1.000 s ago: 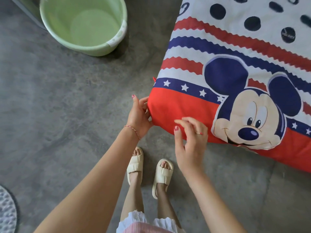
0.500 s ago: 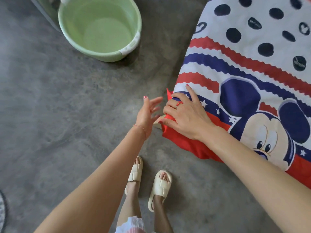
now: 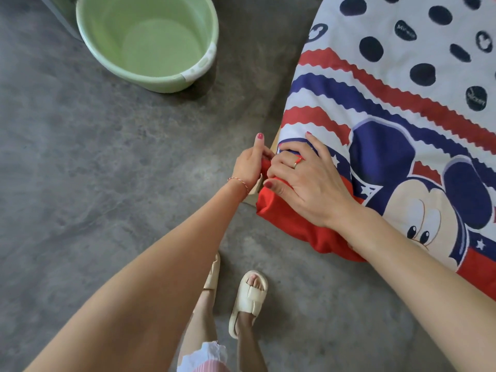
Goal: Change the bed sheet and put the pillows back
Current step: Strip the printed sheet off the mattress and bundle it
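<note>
left hand (image 3: 248, 167) now gripping sheet corner (image 3: 265, 167)

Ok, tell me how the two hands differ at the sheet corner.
The left hand pinches the red sheet corner from the side, thumb up; the right hand lies on top, fingers curled over the fabric. The right wears a ring, the left a wrist bracelet. Both have red nails.

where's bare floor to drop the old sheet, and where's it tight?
Bare floor spreads from the green basin down along the left arm, plus a patch right of the sandals, below the bed edge. Tight at the sheet corner, where left hand and right hand meet.
</note>
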